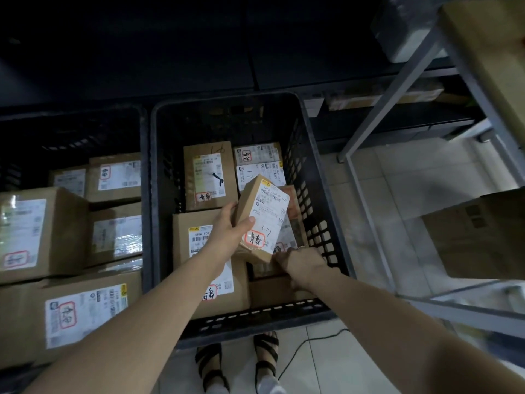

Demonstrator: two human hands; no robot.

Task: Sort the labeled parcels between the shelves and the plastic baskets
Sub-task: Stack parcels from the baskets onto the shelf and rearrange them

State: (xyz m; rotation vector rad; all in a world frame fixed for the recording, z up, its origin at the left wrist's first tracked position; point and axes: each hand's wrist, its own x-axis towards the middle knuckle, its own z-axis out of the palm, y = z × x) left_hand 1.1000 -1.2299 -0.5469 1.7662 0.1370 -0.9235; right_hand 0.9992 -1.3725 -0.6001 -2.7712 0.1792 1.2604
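Note:
My left hand (230,229) grips a small cardboard parcel (264,214) with a white label and a red stamp, tilted above the black plastic basket (309,155). My right hand (301,261) reaches down at the basket's right side, its fingers on a parcel (289,231) lying under the held one; whether it grips that parcel is unclear. Several labeled boxes lie in the basket, among them a tall one (208,174) at the back and a large one (187,245) at the front left.
A second dark basket (71,129) at the left holds several bigger labeled boxes (42,231). A grey metal shelf frame (383,109) stands at the right with cartons (483,237) on it. My sandaled feet and a black cable (306,345) are on the tiled floor.

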